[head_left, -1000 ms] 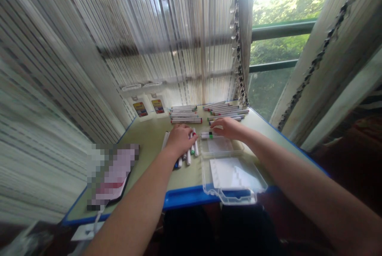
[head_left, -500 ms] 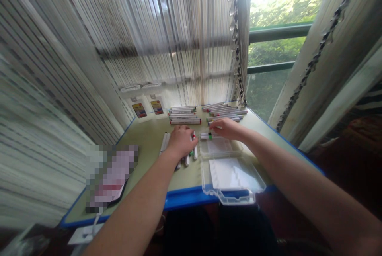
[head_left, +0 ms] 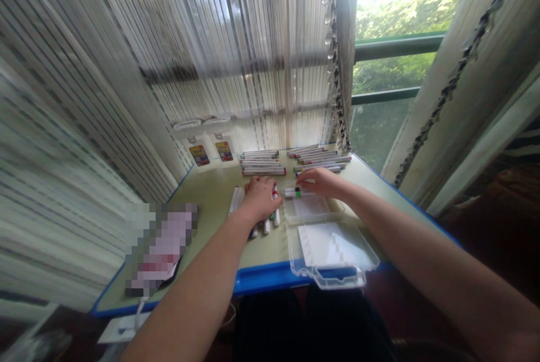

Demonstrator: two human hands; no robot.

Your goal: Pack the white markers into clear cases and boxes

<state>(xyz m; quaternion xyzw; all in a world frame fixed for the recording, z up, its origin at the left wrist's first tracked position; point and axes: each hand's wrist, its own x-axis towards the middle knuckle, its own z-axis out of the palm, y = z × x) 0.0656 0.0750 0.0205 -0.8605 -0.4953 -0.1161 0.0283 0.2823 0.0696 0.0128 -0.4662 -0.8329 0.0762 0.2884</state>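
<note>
My left hand lies palm down over a row of white markers, its fingers spread across them and the thumb beside a marker with a red band. Several marker ends stick out below the palm. Over the back half of an open clear plastic case, my right hand has its fingers bent down onto white markers lying there, one with a green band. Its fingertips are partly hidden, but they close on a marker. A white sheet shows in the case's front half.
Further back on the table lie two marker groups, a left stack and a right stack. Two clear cases with labels stand at the back left. A blurred-out phone-like object with a cable lies left. Curtains hang behind.
The whole view has shifted slightly. Both hands stay at nearly the same places over the markers and the case.
</note>
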